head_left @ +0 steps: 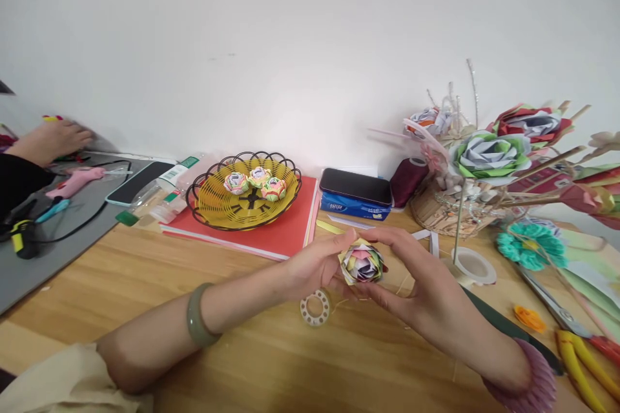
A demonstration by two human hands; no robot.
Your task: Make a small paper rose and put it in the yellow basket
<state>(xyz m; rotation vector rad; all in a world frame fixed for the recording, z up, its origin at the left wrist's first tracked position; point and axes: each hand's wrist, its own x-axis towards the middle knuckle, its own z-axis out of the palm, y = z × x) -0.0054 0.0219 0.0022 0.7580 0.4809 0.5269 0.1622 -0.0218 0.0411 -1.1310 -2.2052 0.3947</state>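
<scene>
A multicoloured folded paper flower (pixel 361 262) is held between both my hands above the wooden table. My left hand (pixel 320 264) grips its left side, thumb on top and the other fingers partly hidden beneath. Around the right side curls my right hand (pixel 416 277), index finger over the top edge and thumb below. Just under my left hand lies a white ring-shaped spool (pixel 314 308) with holes, and a thin thread runs near it. Three similar paper flowers (pixel 256 182) sit in a yellow woven basket (pixel 213 206) beyond my left forearm.
The basket stands on red paper (pixel 290 239). Behind my hands, a phone (pixel 356 186) rests on a blue packet (pixel 355 204). To the right are a flower arrangement (pixel 491 155), a tape roll (pixel 475 264), scissors (pixel 552 300) and yellow-handled pliers (pixel 574 361). Another person's hand (pixel 55 140) is far left.
</scene>
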